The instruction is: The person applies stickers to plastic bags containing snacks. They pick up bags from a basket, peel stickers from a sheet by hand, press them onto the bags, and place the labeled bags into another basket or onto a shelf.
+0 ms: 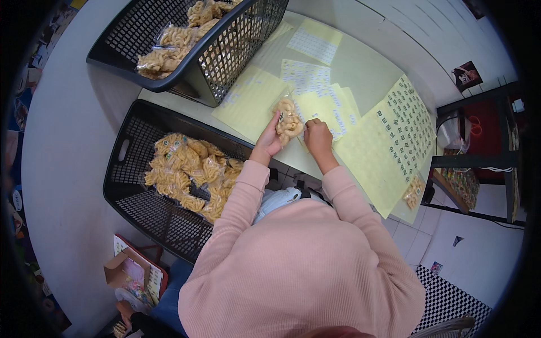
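A clear plastic bag of pale curled snacks (290,122) rests in my left hand (270,137), whose fingers and thumb hold its left side. The bag bears a small dark-printed sticker near my thumb. Close by its right edge is my right hand (318,137), with fingers bent together; whether they pinch the bag's edge or something small cannot be told. Under and beyond the hands lie yellow sticker sheets (319,105) with pale stickers. A large yellow sheet (380,143) with rows of dark-printed stickers lies to the right.
A black plastic crate (122,101) of bagged snacks stands on the table at the upper left. Another black crate (127,203) with bagged snacks is left of me. One snack bag (413,192) lies at the right table edge. Another person's hand (124,310) is at the lower left.
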